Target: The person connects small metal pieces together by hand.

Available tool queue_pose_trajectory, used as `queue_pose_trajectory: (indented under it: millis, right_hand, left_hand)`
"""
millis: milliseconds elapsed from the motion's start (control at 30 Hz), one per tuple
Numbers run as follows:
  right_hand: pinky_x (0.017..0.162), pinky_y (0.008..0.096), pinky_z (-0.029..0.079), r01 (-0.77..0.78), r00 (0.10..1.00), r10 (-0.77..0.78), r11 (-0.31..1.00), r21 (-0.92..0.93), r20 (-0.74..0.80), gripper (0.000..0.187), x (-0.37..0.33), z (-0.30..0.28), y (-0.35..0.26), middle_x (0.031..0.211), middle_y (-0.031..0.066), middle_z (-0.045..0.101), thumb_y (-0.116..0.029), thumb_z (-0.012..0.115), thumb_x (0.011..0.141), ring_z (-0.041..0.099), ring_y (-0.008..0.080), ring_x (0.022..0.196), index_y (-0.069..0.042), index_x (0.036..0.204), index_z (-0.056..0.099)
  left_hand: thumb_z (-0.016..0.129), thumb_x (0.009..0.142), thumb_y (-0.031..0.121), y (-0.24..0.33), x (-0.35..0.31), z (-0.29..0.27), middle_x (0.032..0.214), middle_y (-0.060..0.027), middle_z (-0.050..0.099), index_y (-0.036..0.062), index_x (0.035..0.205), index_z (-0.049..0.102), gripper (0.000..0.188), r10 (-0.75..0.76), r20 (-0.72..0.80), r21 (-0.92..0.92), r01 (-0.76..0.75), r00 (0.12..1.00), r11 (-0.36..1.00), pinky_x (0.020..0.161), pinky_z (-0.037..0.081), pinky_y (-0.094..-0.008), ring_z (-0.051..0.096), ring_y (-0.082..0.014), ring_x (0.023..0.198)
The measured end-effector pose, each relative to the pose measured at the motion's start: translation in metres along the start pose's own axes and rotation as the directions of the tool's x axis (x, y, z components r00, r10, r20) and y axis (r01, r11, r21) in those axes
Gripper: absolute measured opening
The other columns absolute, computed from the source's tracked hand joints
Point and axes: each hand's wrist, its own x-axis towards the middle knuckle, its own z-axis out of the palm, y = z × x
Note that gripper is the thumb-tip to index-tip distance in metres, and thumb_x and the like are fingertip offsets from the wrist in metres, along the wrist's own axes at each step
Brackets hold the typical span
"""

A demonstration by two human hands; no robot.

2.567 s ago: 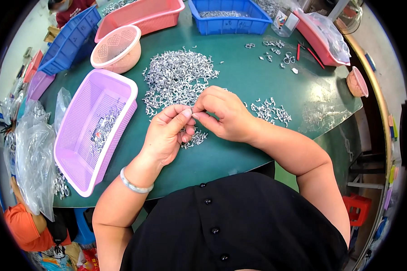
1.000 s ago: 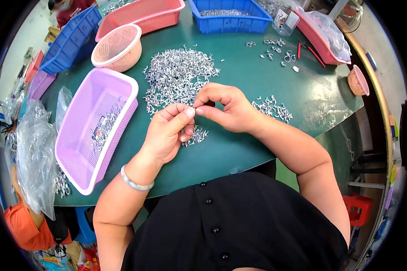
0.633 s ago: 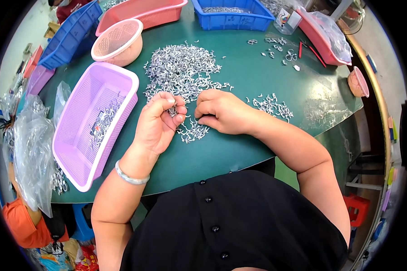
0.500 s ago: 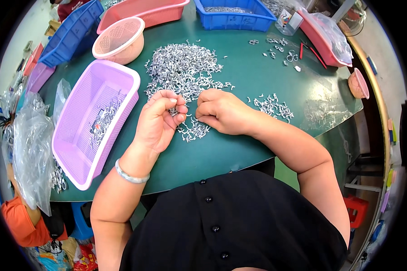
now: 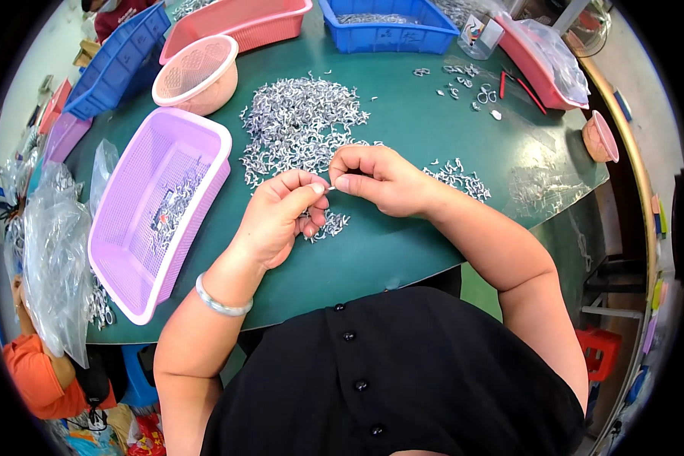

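My left hand (image 5: 281, 216), with a pale bangle on its wrist, is closed in a pinch between thumb and forefinger. Facing it, my right hand (image 5: 384, 181) pinches too, and a small silvery metal piece (image 5: 331, 188) shows between the two sets of fingertips. Its exact shape is mostly covered by the fingers. Just beyond my hands spreads a large pile of small curved metal pieces (image 5: 302, 121). Below my fingers lies a small heap of the same pieces (image 5: 333, 225), partly behind my left hand. Another small heap (image 5: 460, 181) is beside my right wrist.
A purple basket (image 5: 137, 300) holding some metal pieces stands at left, with a round pink basket (image 5: 205, 99) behind it. Blue bins (image 5: 391, 38) and a pink tray (image 5: 258, 30) line the far side. Red-handled pliers (image 5: 532, 95) lie at right. A co-worker's orange sleeve (image 5: 38, 372) shows lower left.
My hands have come together at the fingertips. The left hand moved right and turned, the right hand lifted from the heap, and a small metal piece now shows between them.
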Motion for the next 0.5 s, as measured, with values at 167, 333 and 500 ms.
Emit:
queue_pose_trajectory:
  millis: [167, 333, 500]
  right_hand:
    - [0.062, 0.025, 0.039, -0.085, 0.996, 0.084, 0.993, 0.087, 0.014, 0.009, -0.0007, -0.0014, -0.0032, 0.071, 0.0011, 0.052, -0.01, 0.053, 0.083, 0.045, 0.0081, 0.068, -0.001, 0.081, 0.054]
    - [0.063, 0.024, 0.039, -0.078, 0.997, 0.076, 0.98, 0.182, 0.014, 0.011, -0.0015, -0.0009, -0.0027, 0.073, -0.0001, 0.054, -0.011, 0.053, 0.084, 0.045, 0.0067, 0.069, -0.001, 0.082, 0.055]
    - [0.069, 0.0227, 0.038, -0.066, 0.998, 0.06, 0.982, 0.18, 0.035, 0.013, -0.0021, -0.0036, -0.0054, 0.078, -0.0017, 0.05, -0.012, 0.051, 0.087, 0.044, 0.0061, 0.075, -0.001, 0.082, 0.054]
  left_hand:
    - [0.056, 0.085, 0.013, -0.0009, 0.0, 0.0009, 0.071, -0.0003, 0.055, 0.0063, 0.086, 0.054, 0.007, 0.043, 0.071, -0.008, -0.042, 0.997, 0.999, 0.047, 0.038, -0.0176, 0.05, -0.0071, 0.056]
    - [0.057, 0.085, 0.015, -0.0031, 0.0014, -0.0007, 0.071, 0.0003, 0.054, 0.007, 0.086, 0.053, 0.009, 0.05, 0.096, -0.048, -0.045, 0.994, 0.998, 0.047, 0.038, -0.017, 0.049, -0.0069, 0.057]
    - [0.056, 0.086, 0.016, -0.0029, 0.0023, -0.0023, 0.072, 0.0001, 0.053, 0.0073, 0.087, 0.053, 0.01, 0.035, 0.112, -0.095, -0.024, 0.993, 0.995, 0.048, 0.037, -0.0165, 0.047, -0.0069, 0.058]
